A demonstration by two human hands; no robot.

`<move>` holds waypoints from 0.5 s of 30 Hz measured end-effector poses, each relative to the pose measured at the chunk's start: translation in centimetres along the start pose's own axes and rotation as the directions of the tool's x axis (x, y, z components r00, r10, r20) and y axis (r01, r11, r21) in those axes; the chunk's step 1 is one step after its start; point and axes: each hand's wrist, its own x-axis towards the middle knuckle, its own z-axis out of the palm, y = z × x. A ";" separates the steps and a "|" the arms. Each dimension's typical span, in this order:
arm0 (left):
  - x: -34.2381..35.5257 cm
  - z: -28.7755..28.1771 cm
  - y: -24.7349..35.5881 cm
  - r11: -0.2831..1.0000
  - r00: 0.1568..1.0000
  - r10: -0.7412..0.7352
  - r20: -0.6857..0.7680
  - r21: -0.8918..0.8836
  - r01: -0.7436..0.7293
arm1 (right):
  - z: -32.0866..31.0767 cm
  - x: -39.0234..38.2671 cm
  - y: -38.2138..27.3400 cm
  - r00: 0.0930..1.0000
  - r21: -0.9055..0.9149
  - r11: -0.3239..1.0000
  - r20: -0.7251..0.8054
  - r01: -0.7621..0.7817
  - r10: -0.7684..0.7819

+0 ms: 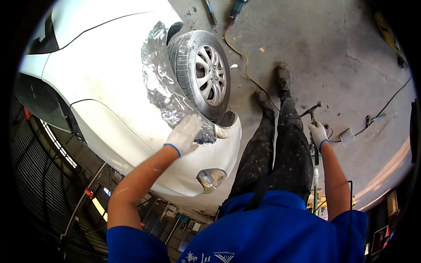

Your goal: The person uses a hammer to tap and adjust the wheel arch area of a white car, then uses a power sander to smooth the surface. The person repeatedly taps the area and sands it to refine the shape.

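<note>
My left hand (184,133), in a white glove with a blue cuff, lies flat with its fingers stretched out over the lower end of a bare-metal patch (158,76). This shiny, uneven patch runs along the wheel arch of a white car (98,65). Beside the patch is the wheel (209,74), with its black tyre and silver spoked rim. Away from the car, at my right side, my right hand (317,133) is wrapped round the handle of a hammer (312,112). The hammer's head points up and away from me.
On the concrete floor, a yellow cord (246,65) runs from a green power tool (237,9) to near my shoes (283,76). A blue-handled tool (210,12) lies beyond the wheel. A dark cable (386,107) crosses at right. The car's lamp (211,179) is nearer me.
</note>
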 end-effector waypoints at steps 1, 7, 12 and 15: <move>-0.9 -0.2 0.8 0.999 1.000 0.011 0.029 -0.041 -0.009 | 0.0 0.2 0.2 1.000 -0.029 0.999 -0.004 0.019 -0.020; -7.1 -3.9 0.7 0.974 0.970 -0.224 -0.099 -0.055 0.219 | 1.9 2.5 -1.0 0.999 -0.105 0.994 -0.004 0.040 -0.041; -2.9 -6.4 -3.9 0.935 0.907 -0.353 -0.230 -0.064 0.348 | 5.5 1.5 -5.2 0.987 -0.108 0.981 0.047 0.159 -0.155; 2.0 -6.2 -7.9 0.892 0.863 -0.417 -0.283 0.053 0.449 | 7.7 -0.9 -8.3 0.980 -0.142 0.974 0.116 0.178 -0.162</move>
